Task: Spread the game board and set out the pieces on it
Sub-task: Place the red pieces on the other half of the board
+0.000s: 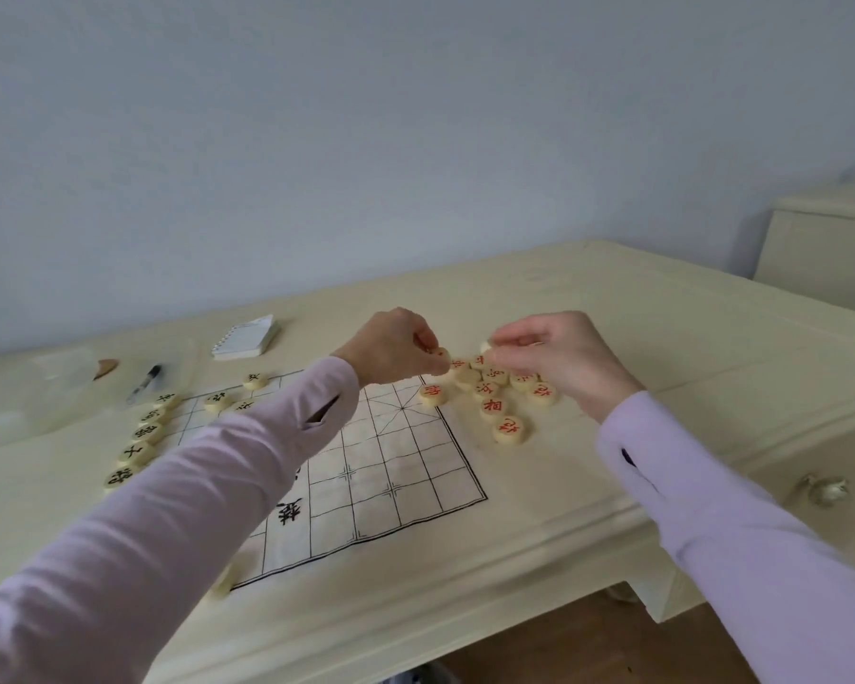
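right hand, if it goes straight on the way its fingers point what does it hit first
Likely the left hand, just across a small gap above the red pieces; depth unclear.

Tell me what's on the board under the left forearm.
The left sleeve covers the middle of the game board. Black-lettered pieces and printed characters show beside it; anything beneath is hidden.

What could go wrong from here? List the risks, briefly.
The left sleeve crosses over the board beside the placed black pieces and may sweep them askew. The left hand and right hand each pinch a piece above the heaped red pieces; digging could scatter them.
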`<state>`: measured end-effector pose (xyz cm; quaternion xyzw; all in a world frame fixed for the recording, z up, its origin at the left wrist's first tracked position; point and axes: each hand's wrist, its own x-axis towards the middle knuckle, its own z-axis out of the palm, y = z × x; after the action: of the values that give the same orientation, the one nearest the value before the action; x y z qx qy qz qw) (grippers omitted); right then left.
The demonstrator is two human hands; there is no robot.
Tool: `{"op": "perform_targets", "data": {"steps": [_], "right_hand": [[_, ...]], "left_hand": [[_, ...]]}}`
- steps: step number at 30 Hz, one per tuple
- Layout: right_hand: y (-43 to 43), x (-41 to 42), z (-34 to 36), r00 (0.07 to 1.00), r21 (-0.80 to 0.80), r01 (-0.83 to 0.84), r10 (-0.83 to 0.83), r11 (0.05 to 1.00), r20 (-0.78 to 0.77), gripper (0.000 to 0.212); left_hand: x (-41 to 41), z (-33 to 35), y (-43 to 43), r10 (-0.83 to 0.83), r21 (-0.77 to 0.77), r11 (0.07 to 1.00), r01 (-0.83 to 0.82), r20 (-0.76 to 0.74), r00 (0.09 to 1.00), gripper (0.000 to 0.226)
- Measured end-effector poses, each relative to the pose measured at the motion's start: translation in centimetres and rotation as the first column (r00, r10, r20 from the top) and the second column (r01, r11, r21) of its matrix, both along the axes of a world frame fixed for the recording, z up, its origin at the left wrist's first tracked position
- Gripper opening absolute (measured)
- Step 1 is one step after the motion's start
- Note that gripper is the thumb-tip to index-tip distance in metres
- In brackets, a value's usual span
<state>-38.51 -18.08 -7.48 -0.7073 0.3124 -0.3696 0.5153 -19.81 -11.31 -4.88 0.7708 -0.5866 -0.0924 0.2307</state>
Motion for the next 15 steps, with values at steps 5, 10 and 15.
{"op": "perform_targets", "data": {"steps": [5,10,15], "right_hand": [[2.4,2.7,0.0,0.896,-0.281,-0.243,0.104,0.929,-0.432,0.032],[3.0,3.5,0.0,0.816,-0.318,-0.296,0.065,0.901,-0.574,0.034],[2.9,4.6,-0.3,0.799,-0.385,-0.23,-0.053,0.894,-0.599,0.034]], "left_hand": [[1.6,-0.3,0.6,0.123,-0.047,0.991,-0.125,-0.04,0.992,0.029],[2.1,-0.1,1.1,0.137,-0.043,0.989,-0.138,-0.037,0.99,0.024],[2.1,-0.4,1.2,0.129,-0.041,0.991,-0.13,-0.033,0.991,0.021]]}}
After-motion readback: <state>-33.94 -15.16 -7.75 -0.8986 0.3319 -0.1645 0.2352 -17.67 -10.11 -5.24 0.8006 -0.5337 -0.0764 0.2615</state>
